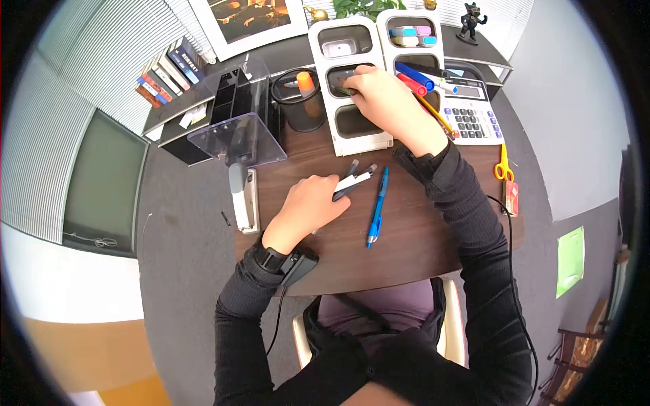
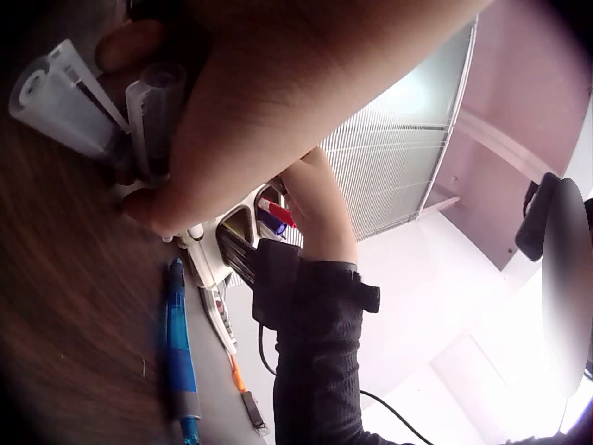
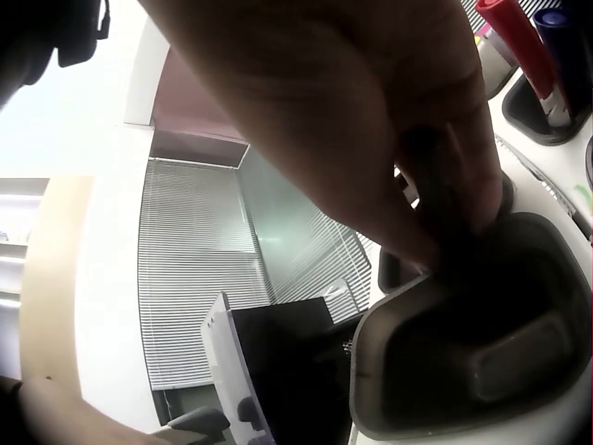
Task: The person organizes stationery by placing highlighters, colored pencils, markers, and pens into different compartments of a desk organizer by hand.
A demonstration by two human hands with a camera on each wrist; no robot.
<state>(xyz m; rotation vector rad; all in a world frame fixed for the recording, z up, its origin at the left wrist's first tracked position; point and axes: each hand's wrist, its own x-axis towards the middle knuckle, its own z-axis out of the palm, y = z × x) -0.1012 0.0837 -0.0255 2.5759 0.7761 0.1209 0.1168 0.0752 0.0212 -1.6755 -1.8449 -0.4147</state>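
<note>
Left hand (image 1: pixel 308 206) gripping bundle of pens (image 1: pixel 353 179) on worktop (image 1: pixel 420 230), keeping them gathered. Right hand (image 1: pixel 379 101) pinching dark marker (image 3: pixel 445 199), lowering it into middle slot of far white organizer (image 1: pixel 318 47).

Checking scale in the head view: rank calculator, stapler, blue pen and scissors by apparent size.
1. Calculator
2. Stapler
3. Blue pen
4. Scissors, smallest, though lying nearer the warped edge.

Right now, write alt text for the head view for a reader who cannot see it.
Seen from above, a seated person's right hand reaches into the middle compartment of a white organiser on a dark desk, while the left hand grips several pens. A blue pen lies loose between the arms.
</note>
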